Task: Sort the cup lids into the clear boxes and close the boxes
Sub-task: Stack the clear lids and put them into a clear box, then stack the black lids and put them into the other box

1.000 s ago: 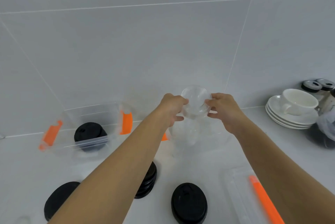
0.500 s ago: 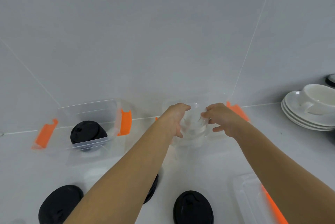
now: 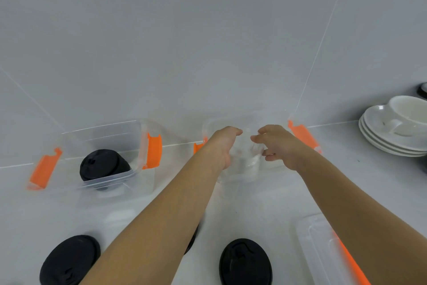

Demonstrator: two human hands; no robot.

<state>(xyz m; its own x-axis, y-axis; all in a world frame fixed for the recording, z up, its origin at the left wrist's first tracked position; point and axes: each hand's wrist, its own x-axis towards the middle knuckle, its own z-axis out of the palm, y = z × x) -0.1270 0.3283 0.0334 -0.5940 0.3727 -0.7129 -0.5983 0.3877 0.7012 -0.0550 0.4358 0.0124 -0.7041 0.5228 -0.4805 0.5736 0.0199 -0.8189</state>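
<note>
White desk (image 3: 265, 206) and wall. Mid-frame, both hands, left (image 3: 223, 146) and right (image 3: 276, 146), hang loose and open over clear lids (image 3: 246, 160) in the right clear box (image 3: 275, 120) (hard to see). They look light, thin, slippery; pinch the rims gently.

One head-worn, wide-angle camera gives the only view, so no second view overlaps with it. It looks forward and down from above the white counter (image 3: 265, 210) toward the tiled wall (image 3: 208, 42), which fills the upper half of the frame. Both forearms enter from the bottom edge and run toward the centre, close to the lens. The left hand (image 3: 223, 146) and right hand (image 3: 275, 146) sit mid-frame. Straight lines bow near the edges. Saucers (image 3: 381, 132) are cut off at the right edge.
</note>
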